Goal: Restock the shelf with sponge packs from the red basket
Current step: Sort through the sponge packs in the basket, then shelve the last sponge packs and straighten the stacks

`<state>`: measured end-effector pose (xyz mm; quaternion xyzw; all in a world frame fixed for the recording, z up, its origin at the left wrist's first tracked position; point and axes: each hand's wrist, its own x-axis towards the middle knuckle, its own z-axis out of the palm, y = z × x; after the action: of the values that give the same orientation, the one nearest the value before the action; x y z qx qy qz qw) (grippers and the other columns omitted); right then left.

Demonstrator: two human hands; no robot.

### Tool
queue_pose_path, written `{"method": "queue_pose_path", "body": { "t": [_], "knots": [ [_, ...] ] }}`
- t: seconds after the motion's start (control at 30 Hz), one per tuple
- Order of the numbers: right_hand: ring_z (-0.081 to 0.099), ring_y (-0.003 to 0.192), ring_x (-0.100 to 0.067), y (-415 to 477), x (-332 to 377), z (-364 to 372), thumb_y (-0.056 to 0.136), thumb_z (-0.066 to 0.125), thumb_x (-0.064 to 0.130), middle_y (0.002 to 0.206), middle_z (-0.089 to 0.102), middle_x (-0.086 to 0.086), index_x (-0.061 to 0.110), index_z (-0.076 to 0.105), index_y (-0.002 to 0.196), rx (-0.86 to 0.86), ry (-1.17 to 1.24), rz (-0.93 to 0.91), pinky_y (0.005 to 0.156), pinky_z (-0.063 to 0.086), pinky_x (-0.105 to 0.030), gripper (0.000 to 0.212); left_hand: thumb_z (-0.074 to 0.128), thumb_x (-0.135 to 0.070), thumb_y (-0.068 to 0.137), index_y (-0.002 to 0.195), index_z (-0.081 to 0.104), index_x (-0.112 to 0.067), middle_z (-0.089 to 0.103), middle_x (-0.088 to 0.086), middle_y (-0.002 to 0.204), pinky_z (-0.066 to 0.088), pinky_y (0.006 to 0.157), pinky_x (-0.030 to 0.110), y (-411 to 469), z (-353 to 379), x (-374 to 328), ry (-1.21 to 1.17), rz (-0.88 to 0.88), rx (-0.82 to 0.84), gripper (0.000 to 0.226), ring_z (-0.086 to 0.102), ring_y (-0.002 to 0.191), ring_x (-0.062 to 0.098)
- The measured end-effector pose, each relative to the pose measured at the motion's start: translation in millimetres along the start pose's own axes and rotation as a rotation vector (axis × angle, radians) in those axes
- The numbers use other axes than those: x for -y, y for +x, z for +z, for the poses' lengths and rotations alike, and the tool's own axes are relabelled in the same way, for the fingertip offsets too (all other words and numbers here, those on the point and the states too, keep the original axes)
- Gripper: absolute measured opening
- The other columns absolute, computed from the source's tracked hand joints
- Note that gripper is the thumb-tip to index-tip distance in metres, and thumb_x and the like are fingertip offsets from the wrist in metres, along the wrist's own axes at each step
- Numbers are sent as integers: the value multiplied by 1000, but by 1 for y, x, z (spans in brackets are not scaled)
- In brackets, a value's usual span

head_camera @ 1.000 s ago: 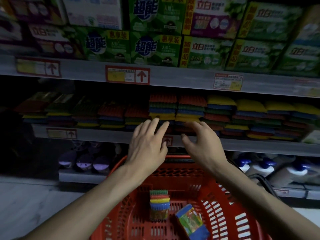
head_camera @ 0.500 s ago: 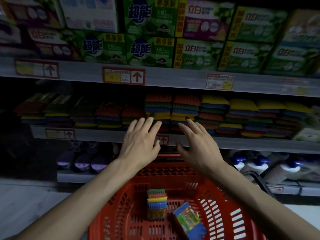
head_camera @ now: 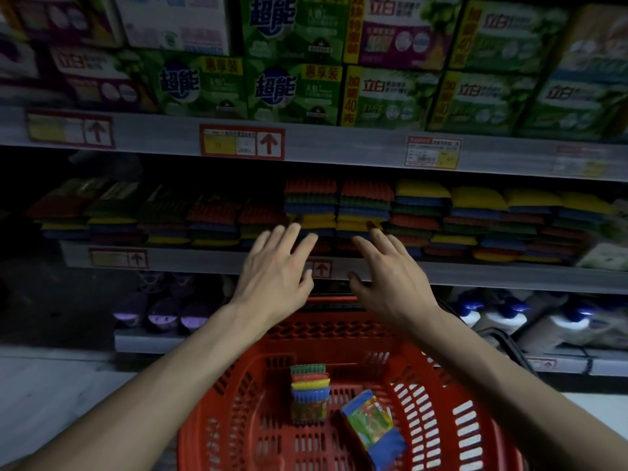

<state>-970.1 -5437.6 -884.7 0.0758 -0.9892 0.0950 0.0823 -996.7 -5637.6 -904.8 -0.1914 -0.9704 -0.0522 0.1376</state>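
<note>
Left hand (head_camera: 277,271): fingers straight and spread, holding nothing, raised before the middle shelf (head_camera: 492,273).
Right hand (head_camera: 390,277): the same — flat, spread, empty.
Shelf stock: sponge stacks (head_camera: 339,207) just beyond the fingertips.
Red basket (head_camera: 452,419): below the arms — two sponge packs (head_camera: 310,390) inside, one upright, one tilted.

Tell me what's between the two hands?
In the head view, a red-arrow price tag on the shelf edge shows between the left hand and right hand.
</note>
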Motion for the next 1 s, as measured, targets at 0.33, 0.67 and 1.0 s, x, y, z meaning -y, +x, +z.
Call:
{"method": "queue_pose_path", "body": {
  "t": [0.33,0.67,1.0],
  "knots": [
    [18,155,-34,-16,-3,-1,97,58,42,168,21,-14,20,31,159,18,7,-47,116,39,-49,71,56,-41,100,158,36,-23,25,11,167,21,124,43,-17,-4,-7,-54,61,-25,63,20,155,29],
    [4,158,-31,-71,-29,6,96,61,48,171,2,-13,28,13,163,268,-129,-108,124,24,-48,85,59,-44,98,153,44,-21,44,9,156,35,117,44,-68,14,-29,-57,135,72,62,39,146,28],
    [32,148,-31,-125,-66,38,99,54,50,162,29,-11,25,23,160,520,-214,-106,115,37,-47,73,58,-38,97,145,53,-20,54,6,142,45,105,43,-96,62,-32,-40,147,274,51,51,131,27]
  ]
}}
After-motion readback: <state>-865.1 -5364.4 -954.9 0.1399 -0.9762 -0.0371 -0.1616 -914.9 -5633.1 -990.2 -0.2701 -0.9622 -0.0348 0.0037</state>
